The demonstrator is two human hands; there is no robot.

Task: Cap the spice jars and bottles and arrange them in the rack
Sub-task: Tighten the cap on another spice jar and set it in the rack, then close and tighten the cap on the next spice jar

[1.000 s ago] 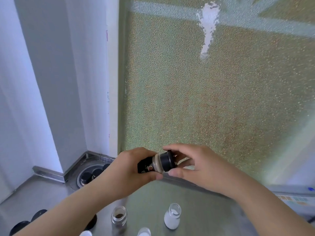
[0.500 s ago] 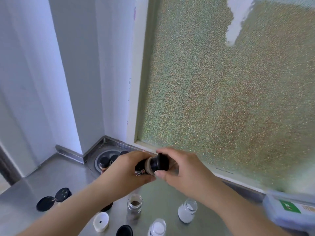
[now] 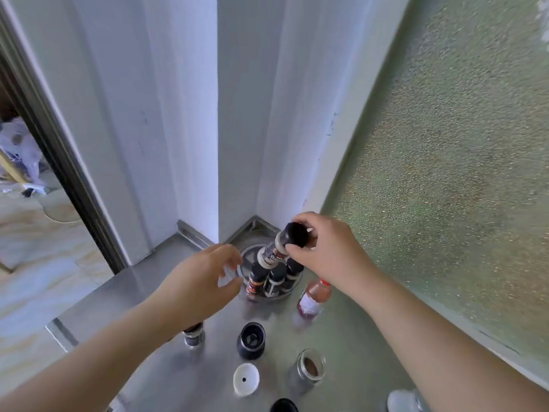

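My right hand (image 3: 329, 254) pinches the black round cap of a tilted, labelled glass spice jar (image 3: 274, 251) above the round metal rack (image 3: 292, 283) in the corner. My left hand (image 3: 199, 281) hovers beside it, fingers loosely curled, empty.

The shiny metal counter (image 3: 350, 346) holds a round rack (image 3: 292, 288), a red-capped bottle (image 3: 314, 298), open jars and a white lid (image 3: 246, 379).

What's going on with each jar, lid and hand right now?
Capped jar: lid on, tilted, held over the rack.
Right hand: gripping the capped jar's top.
Left hand: open, holding nothing.
Rack: holds capped jars.
Brown spice jar: uncapped, upright.
White lid: loose on counter.
Red-capped bottle: capped, outside rack.
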